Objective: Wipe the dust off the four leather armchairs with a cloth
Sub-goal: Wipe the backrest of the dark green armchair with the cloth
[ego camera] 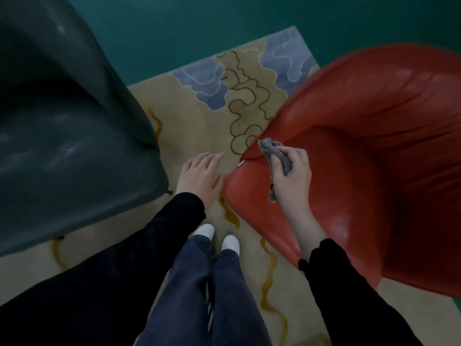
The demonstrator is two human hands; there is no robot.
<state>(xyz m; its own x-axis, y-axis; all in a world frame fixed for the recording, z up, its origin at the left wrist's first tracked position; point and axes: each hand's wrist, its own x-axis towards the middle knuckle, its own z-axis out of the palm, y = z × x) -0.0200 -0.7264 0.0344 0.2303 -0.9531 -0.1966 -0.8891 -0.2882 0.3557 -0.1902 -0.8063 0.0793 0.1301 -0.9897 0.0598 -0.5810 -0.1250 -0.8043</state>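
A red leather armchair (361, 151) fills the right side, seen from above. My right hand (291, 178) grips a crumpled grey cloth (274, 153) over the near left corner of the red seat, by the arm's front end. My left hand (199, 176) hovers with straight fingers just left of that corner, above the rug. A dark grey leather armchair (69, 136) stands at the left, with pale dusty streaks on its seat.
A beige rug (199, 126) with blue and brown wavy shapes lies between the two chairs on a dark teal floor (199, 26). My legs in blue jeans and white shoes (217, 237) stand on the rug in the gap.
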